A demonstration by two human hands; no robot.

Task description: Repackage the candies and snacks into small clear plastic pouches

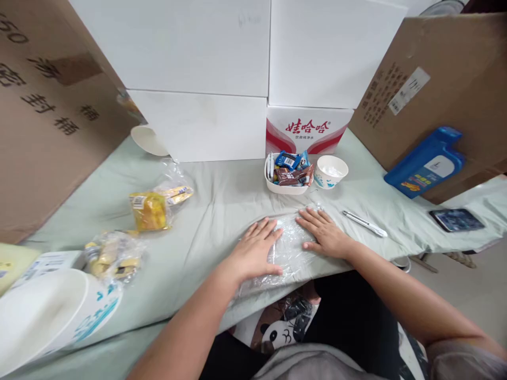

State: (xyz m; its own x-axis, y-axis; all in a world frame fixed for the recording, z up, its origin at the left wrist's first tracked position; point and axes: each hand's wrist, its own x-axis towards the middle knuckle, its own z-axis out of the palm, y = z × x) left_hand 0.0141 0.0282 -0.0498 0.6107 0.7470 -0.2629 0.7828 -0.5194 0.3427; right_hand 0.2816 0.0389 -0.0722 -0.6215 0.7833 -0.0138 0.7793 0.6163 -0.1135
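Head view shows both hands pressed flat on a sheet of clear plastic wrap [288, 248] spread over the pale green cloth [222, 200] of the counter, at its near edge. The left hand [254, 252] lies open, palm down, fingers spread, covering the wrap's left part; the right hand [325, 232] lies open the same way on its right part, so the crinkled film shows between them. Neither hand grips anything.

Just beyond the right hand's fingertips stand a small white tray [285, 186] filled with wrapped sweets and, touching it, a paper cup [331, 171] with blue print. To the right of the right hand, near it, lies a white pen [365, 223]; farther out that way lie a dark phone [456, 219] and a blue flat container [424, 163] leaning on a brown carton. Well to the left of the left hand lie a yellow snack bag [152, 208] and a clear bag of snacks [113, 254]. White boxes [206, 63] stand beyond the tray.
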